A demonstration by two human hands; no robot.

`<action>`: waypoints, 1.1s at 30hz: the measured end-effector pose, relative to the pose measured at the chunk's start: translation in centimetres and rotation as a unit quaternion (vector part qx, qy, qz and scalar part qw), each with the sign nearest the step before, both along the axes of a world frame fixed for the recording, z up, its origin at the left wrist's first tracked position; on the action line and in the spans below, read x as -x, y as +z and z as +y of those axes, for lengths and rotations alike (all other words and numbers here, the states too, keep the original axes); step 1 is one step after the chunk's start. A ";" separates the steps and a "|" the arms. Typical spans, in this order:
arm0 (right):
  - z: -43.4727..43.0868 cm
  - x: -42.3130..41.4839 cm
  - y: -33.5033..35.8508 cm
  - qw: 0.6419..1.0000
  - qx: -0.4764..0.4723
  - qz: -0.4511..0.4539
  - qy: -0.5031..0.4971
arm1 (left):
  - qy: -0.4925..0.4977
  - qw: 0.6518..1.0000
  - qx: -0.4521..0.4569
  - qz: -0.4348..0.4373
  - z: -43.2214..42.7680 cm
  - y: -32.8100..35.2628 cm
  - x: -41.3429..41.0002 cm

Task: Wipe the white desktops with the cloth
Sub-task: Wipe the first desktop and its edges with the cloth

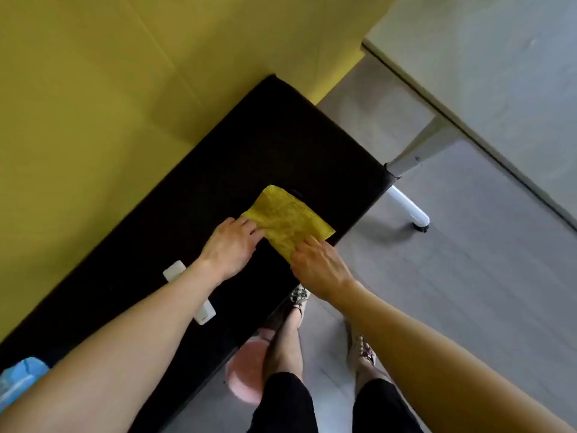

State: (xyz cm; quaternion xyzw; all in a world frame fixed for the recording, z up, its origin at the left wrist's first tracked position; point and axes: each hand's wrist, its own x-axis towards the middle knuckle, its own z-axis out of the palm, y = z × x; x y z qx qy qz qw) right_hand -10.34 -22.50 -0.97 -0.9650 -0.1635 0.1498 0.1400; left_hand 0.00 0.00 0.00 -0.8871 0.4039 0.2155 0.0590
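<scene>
- Two grips meet at the cloth (290, 220). The left grip (231, 245) has bent fingers at the cloth's 9 o'clock corner, and I cannot tell whether they pinch it or only press it. The right grip (318, 267) lies flat on the 5 o'clock edge, fingers straight, clamped on nothing.
- That cloth lies spread on the black worktop (218, 170), near its 3 o'clock end. The white desktop (499, 73) stands well apart at 1 o'clock, across a strip of floor.
- Likely slip: the cloth lies close to the worktop's 4 o'clock edge, so a push that way could slide it onto the floor.
- If the cloth is lifted by one corner with a loose hold, it could drop while crossing the gap.
- The left forearm passes over a white object (175, 270), so a careless draw-back could knock it.
- Hidden: the left fingertips, and the white object's middle under the forearm. I cannot tell what the object is.
- Cut off: a blue item (18, 379) at the 8 o'clock frame edge. The white desktop runs out of view, so how much there is to wipe is unknown.
- Partly screened: a pink round thing (246, 370) at 6 o'clock, behind a leg.
</scene>
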 end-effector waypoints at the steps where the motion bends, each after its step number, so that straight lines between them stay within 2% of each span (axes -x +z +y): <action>1: 1.0 -0.3 -1.5 0.999 0.025 0.033 -0.007 | -0.002 1.000 -0.020 0.009 0.3 -1.1 -1.1; 4: 3.0 -0.5 -3.9 0.989 0.092 0.102 -0.047 | -0.002 0.999 -0.033 0.021 1.1 -2.6 -3.3; 7: 3.1 -1.1 -5.0 0.990 0.095 0.075 -0.068 | -0.016 1.000 -0.003 0.016 1.3 -3.7 -4.6; 10: 2.3 -2.9 -2.7 0.992 0.043 0.096 -0.075 | -0.038 0.999 -0.005 0.014 0.3 -3.1 -5.8; 13: 0.6 -4.5 0.8 0.977 -0.064 0.121 -0.164 | -0.016 0.999 0.005 0.034 -0.8 -1.9 -6.1; 15: -1.0 -4.8 4.9 0.958 -0.126 0.111 -0.234 | 0.018 0.997 0.054 0.058 -1.7 0.1 -5.8; 20: -5.3 -2.3 15.7 0.911 -0.205 0.045 -0.356 | 0.101 0.966 0.207 0.120 -6.3 9.4 -5.3; 24: -8.6 0.8 22.6 0.923 -0.181 0.037 -0.338 | 0.042 0.963 0.230 0.138 -11.5 17.9 -6.2; 28: -14.9 2.6 28.7 0.901 -0.163 -0.042 -0.398 | -0.058 0.961 0.250 0.103 -18.9 25.2 -8.7; 33: -25.0 3.8 36.5 0.855 -0.124 -0.201 -0.462 | -0.146 0.912 0.383 -0.012 -30.7 33.8 -9.9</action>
